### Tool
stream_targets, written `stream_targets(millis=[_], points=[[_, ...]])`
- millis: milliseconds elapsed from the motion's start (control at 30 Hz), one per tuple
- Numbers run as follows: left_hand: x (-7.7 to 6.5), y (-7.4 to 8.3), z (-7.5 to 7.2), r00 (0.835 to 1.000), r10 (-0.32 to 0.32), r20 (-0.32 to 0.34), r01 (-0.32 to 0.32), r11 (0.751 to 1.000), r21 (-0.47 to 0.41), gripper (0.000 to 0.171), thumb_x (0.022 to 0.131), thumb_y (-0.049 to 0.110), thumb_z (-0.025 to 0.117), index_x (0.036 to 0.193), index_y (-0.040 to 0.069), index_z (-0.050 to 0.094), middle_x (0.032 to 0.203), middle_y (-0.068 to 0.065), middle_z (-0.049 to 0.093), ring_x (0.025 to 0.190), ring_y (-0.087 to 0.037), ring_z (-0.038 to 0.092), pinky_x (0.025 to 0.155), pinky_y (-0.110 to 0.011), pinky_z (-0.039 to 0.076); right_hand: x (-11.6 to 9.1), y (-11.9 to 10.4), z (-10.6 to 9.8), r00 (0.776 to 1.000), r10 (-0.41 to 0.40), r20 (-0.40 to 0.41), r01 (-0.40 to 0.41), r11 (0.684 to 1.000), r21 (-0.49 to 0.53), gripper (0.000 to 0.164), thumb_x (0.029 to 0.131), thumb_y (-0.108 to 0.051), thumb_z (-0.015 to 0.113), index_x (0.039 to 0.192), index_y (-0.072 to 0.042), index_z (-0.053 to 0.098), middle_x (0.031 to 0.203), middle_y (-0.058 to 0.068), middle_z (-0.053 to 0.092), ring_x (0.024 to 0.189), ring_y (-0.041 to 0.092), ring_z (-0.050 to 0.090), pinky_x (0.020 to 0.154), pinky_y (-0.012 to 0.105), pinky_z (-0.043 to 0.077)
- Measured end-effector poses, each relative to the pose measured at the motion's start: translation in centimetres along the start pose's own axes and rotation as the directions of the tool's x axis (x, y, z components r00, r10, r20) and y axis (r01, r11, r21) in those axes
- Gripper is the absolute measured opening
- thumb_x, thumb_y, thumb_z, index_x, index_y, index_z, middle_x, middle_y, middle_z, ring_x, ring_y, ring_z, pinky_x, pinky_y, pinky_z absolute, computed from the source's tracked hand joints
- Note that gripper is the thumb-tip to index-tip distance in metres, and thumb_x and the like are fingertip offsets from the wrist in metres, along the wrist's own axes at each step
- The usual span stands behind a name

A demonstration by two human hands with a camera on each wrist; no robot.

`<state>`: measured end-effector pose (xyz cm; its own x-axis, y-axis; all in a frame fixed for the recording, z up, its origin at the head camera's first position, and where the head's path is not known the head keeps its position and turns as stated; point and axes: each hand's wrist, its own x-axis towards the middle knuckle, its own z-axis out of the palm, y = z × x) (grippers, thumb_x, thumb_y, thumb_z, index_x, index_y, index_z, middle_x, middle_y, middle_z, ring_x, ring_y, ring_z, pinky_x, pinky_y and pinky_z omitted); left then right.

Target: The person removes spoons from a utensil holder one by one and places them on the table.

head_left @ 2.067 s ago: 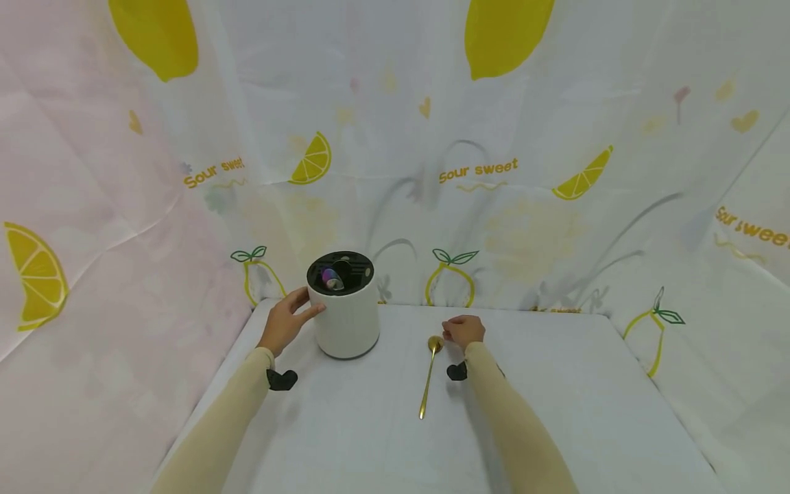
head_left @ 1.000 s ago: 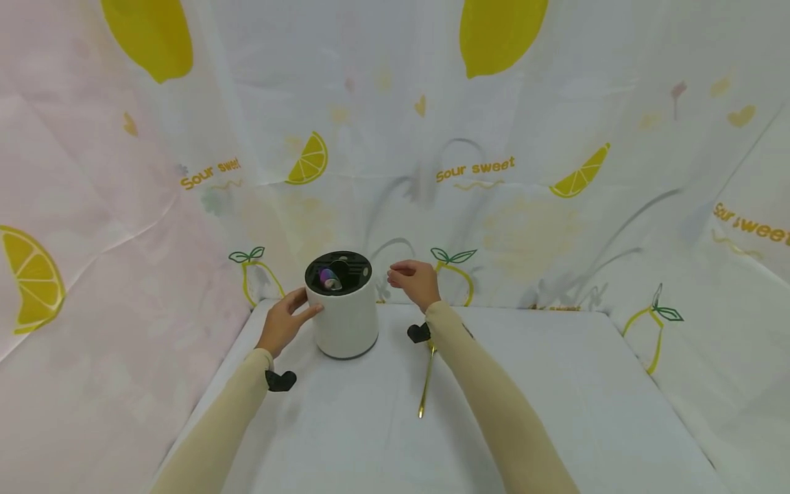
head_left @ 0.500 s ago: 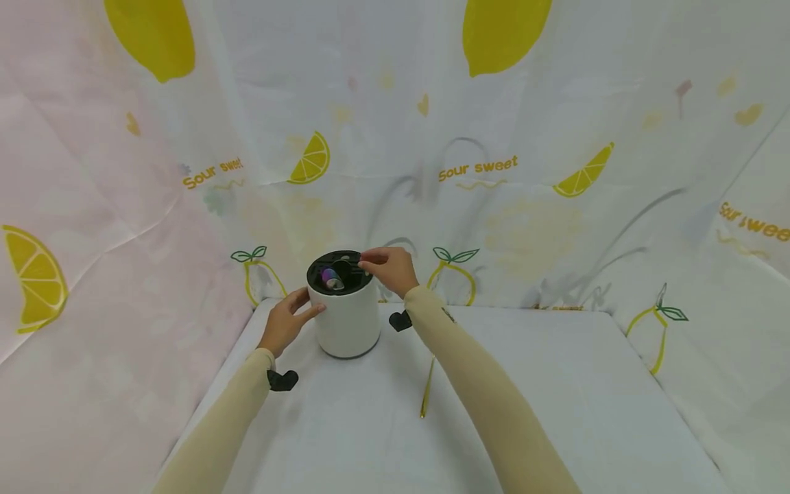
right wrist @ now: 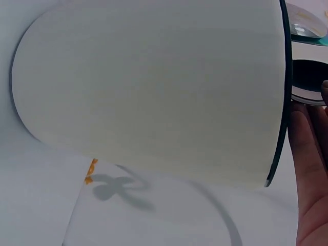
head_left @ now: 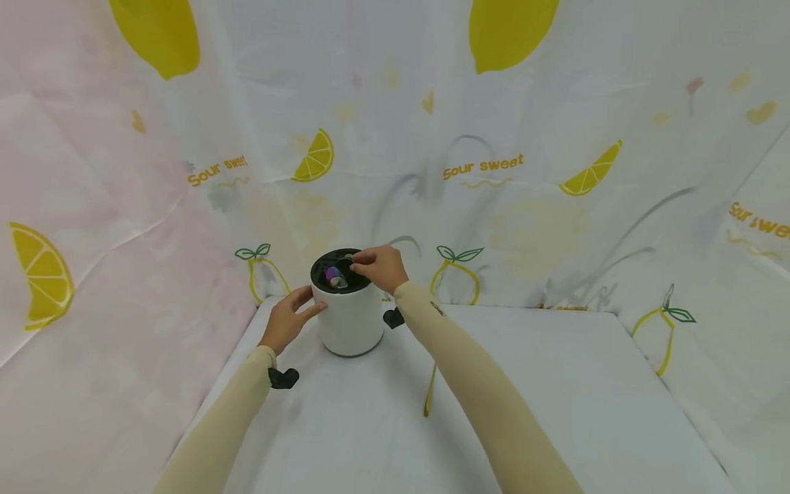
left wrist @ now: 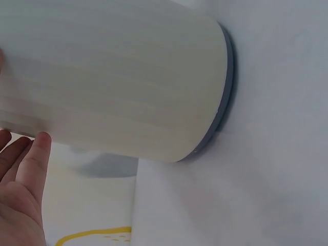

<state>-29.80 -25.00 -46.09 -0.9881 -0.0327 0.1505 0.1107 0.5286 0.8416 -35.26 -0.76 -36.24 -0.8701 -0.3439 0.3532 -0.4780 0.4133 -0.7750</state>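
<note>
A white, round utensil holder [head_left: 350,322] with a black top stands upright near the back of the table. My left hand [head_left: 289,319] holds its left side near the top, thumb on the front and fingers round the far side. Over the right part of the black top, my right hand [head_left: 381,266] pinches at the edge of a dark, shiny spoon [right wrist: 309,76] whose bowl sticks up, as the right wrist view shows. Beside it, a spoon with an iridescent bowl [head_left: 334,276] also stands in the holder.
A gold spoon [head_left: 430,392] lies on the white table [head_left: 345,425], its bowl hidden under the right sleeve. White cloth walls [head_left: 382,151] printed with lemons close in behind and at both sides.
My right hand has gone from beside the gold spoon up and left to the holder's top, where its fingers now meet the dark spoon. The left hand stays on the holder.
</note>
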Motion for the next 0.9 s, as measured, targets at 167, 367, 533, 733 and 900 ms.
stream_targets(millis=[167, 367, 533, 733, 900], points=[[0.2, 0.1, 0.1, 1.000, -0.006, -0.002, 0.006, 1.000, -0.006, 0.087, 0.078, 0.068, 0.066, 0.148, 0.022, 0.043, 0.148, -0.003, 0.046, 0.140, -0.026, 0.036, 0.111, -0.056, 0.032, 0.3, 0.3, 0.4, 0.999, -0.029, -0.039, 0.028, 0.999, -0.039, 0.018, 0.088, -0.017, 0.074, 0.104, -0.008, 0.077, 0.099, 0.004, 0.074, 0.093, 0.015, 0.069, 0.080, 0.022, 0.055], [0.0, 0.2, 0.0, 1.000, 0.001, -0.008, -0.001, 1.000, -0.006, 0.086, 0.079, 0.066, 0.067, 0.147, 0.020, 0.044, 0.147, -0.005, 0.047, 0.139, -0.027, 0.037, 0.111, -0.057, 0.032, 0.1, 0.6, 1.0, 0.994, -0.049, -0.094, 0.045, 0.998, -0.046, 0.014, 0.089, -0.016, 0.073, 0.100, -0.010, 0.078, 0.097, 0.002, 0.075, 0.091, 0.014, 0.069, 0.080, 0.022, 0.056], [-0.1, 0.2, -0.1, 1.000, 0.020, -0.012, -0.021, 1.000, -0.013, 0.083, 0.080, 0.063, 0.067, 0.146, 0.018, 0.045, 0.146, -0.006, 0.048, 0.138, -0.027, 0.038, 0.111, -0.057, 0.032, -0.2, 0.7, 1.4, 0.987, -0.055, -0.154, 0.050, 0.998, -0.036, 0.012, 0.089, -0.015, 0.073, 0.099, -0.011, 0.078, 0.094, 0.001, 0.075, 0.090, 0.013, 0.068, 0.079, 0.021, 0.055], [-0.1, 0.0, 0.0, 1.000, -0.013, -0.006, 0.013, 1.000, -0.020, 0.086, 0.078, 0.066, 0.068, 0.147, 0.019, 0.044, 0.147, -0.005, 0.046, 0.139, -0.026, 0.037, 0.111, -0.056, 0.032, -0.3, 0.4, 1.6, 0.975, -0.068, -0.213, 0.073, 0.997, 0.016, 0.011, 0.089, -0.013, 0.073, 0.098, -0.009, 0.078, 0.093, 0.002, 0.074, 0.087, 0.010, 0.069, 0.077, 0.018, 0.056], [-0.1, -0.1, 0.0, 1.000, -0.029, -0.001, 0.029, 0.999, -0.014, 0.088, 0.079, 0.066, 0.067, 0.148, 0.018, 0.042, 0.149, -0.006, 0.045, 0.140, -0.027, 0.036, 0.111, -0.056, 0.032, -0.3, -0.1, 1.5, 0.965, -0.080, -0.250, 0.102, 0.992, 0.076, 0.012, 0.090, -0.011, 0.072, 0.100, -0.006, 0.077, 0.094, 0.006, 0.074, 0.083, 0.013, 0.070, 0.071, 0.018, 0.057]])
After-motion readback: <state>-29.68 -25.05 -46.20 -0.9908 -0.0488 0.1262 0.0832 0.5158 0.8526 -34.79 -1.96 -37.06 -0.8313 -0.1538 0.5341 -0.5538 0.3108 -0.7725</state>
